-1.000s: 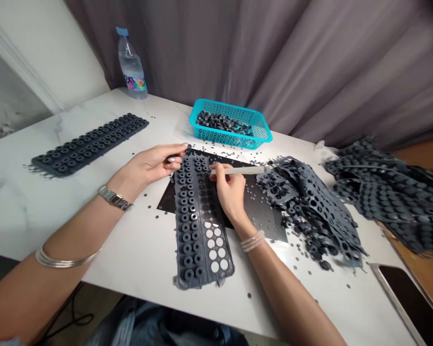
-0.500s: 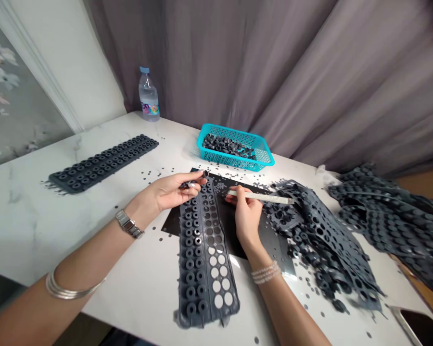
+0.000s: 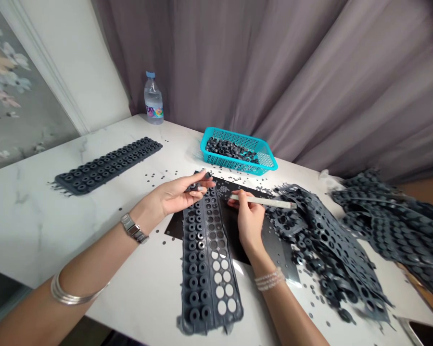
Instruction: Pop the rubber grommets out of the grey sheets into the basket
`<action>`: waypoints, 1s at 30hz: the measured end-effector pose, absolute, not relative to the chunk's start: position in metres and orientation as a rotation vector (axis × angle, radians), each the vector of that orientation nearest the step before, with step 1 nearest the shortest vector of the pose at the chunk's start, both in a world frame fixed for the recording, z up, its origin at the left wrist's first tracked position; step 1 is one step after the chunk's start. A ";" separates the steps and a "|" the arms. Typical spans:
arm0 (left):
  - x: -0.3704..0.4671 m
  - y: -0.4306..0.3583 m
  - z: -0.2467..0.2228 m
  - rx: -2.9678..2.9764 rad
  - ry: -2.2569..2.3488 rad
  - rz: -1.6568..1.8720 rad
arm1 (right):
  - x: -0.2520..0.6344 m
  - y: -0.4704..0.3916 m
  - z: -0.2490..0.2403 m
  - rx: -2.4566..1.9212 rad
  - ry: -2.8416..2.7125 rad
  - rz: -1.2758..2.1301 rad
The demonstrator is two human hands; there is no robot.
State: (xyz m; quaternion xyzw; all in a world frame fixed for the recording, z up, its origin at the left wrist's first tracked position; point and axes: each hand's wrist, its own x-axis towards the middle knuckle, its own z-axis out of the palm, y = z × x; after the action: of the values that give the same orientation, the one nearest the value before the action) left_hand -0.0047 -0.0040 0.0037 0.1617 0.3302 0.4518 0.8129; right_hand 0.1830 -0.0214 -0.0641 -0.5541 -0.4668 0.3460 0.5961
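Observation:
My left hand (image 3: pixel 180 193) is closed around small black rubber pieces (image 3: pixel 208 176), one pinched at the fingertips and others partly hidden in the fingers. It hovers over the far end of a dark moulded rubber sheet (image 3: pixel 208 269). Raised rings fill the sheet's left half, while its right half has rows of round holes. In my right hand (image 3: pixel 250 218), a slim whitish stick-like tool (image 3: pixel 270 202) is gripped like a pen, pointing left. That hand is just right of the sheet, above a black mat (image 3: pixel 234 230).
A turquoise basket (image 3: pixel 238 168) of black pieces stands behind. Another ringed sheet (image 3: pixel 108 166) lies left, near a water bottle (image 3: pixel 154 103). To the right are perforated sheets (image 3: pixel 332 240), loose rings (image 3: pixel 306 257), a rubber pile (image 3: pixel 393 221) and a phone (image 3: pixel 424 334). Small black discs are scattered about.
The camera view has shifted slightly, moving everything a little right and down. My left fingertips have turned a bit with the black piece. Both hands keep hold of their things.

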 end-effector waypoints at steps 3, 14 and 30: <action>-0.007 -0.003 0.004 0.273 0.625 0.964 | 0.183 -0.021 -0.064 -1.291 -1.098 0.796; -0.017 0.007 0.001 0.258 0.712 1.017 | 0.183 -0.022 -0.064 -1.304 -1.104 0.788; -0.072 0.041 -0.027 2.011 1.743 0.886 | 0.184 -0.021 -0.066 -1.287 -1.126 0.781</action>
State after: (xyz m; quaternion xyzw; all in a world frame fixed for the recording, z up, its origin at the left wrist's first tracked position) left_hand -0.0725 0.0410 -0.0272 0.7069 0.6127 0.3114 0.1672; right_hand 0.1839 -0.0207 -0.0660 -0.5530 -0.4835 0.3357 0.5897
